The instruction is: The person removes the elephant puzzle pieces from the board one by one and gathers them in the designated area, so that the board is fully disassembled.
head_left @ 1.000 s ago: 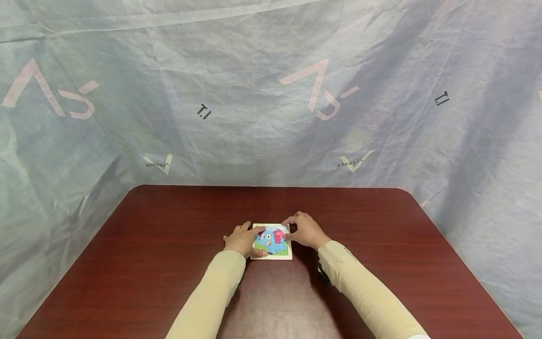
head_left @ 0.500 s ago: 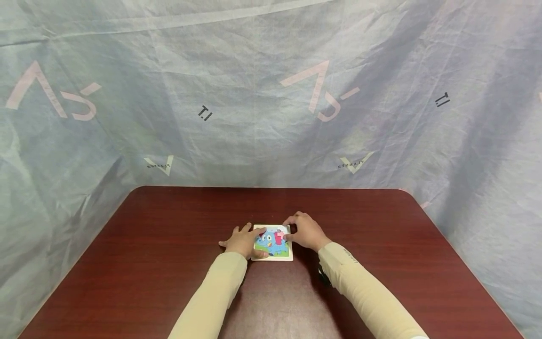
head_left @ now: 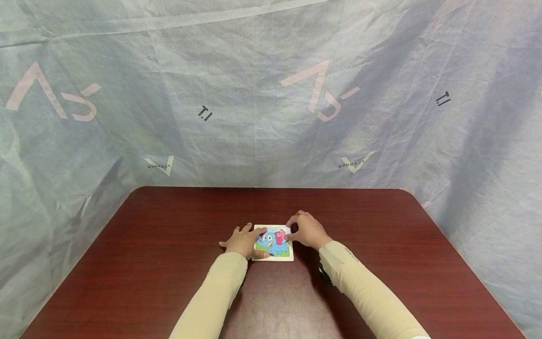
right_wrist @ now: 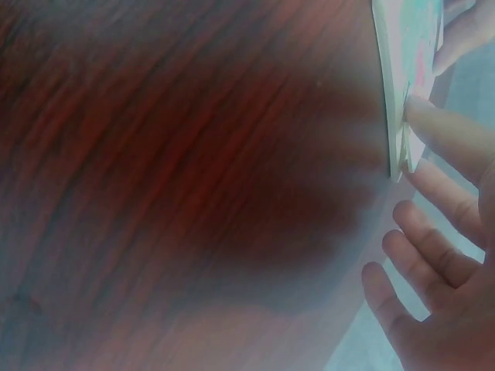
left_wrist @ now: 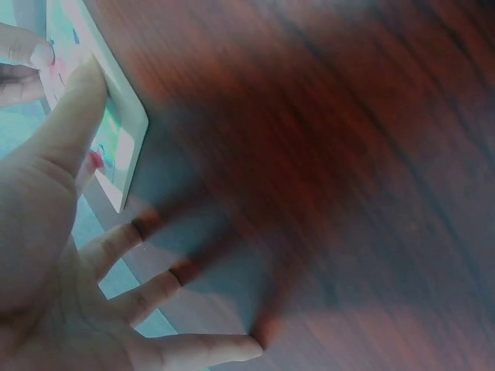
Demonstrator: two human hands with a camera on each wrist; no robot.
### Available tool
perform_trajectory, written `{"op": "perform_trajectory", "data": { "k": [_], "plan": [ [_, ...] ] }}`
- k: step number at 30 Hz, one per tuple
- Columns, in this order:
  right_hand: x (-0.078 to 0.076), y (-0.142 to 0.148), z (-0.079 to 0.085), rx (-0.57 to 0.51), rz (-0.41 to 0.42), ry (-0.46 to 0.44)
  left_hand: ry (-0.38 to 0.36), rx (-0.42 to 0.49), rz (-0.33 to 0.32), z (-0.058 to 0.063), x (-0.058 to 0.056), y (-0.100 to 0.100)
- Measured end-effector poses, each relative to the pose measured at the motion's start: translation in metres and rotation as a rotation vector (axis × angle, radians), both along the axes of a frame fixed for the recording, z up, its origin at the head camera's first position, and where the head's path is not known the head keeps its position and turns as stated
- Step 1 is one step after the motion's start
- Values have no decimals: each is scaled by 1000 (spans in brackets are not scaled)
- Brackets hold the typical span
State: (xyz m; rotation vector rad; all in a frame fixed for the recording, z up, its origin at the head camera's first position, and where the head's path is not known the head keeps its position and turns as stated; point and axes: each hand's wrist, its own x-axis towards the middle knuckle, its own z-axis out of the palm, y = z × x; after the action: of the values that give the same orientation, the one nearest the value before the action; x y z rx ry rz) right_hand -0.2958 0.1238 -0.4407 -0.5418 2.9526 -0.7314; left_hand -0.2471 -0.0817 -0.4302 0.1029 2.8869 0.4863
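A small square jigsaw puzzle [head_left: 274, 253] with a pale frame lies on the table, showing a blue cartoon animal with pink patches over green. My left hand [head_left: 240, 242] rests at its left side, thumb and index finger stretched onto the board, the other fingers spread on the table. At the upper right corner, my right hand [head_left: 308, 230] pinches a puzzle piece [right_wrist: 413, 153] between thumb and index finger. In the right wrist view that piece stands slightly tilted off the board's corner. The other right fingers hang loosely beside the board.
The dark red wooden table [head_left: 169, 216] has rounded far corners. A grey printed cloth [head_left: 254, 141] hangs behind it and along both sides. Pale sleeves [head_left: 211, 292] cover both forearms.
My right hand has shifted slightly to the right with the piece, around the upper right corner. The left hand stays on the board, its little finger spread a bit wider than at first.
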Motion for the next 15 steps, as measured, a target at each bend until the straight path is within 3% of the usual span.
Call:
{"op": "perform_trajectory", "data": {
  "k": [15],
  "plan": [
    [3,0,0,64,-15,72,5,7,-7,8,6,0]
  ]
}}
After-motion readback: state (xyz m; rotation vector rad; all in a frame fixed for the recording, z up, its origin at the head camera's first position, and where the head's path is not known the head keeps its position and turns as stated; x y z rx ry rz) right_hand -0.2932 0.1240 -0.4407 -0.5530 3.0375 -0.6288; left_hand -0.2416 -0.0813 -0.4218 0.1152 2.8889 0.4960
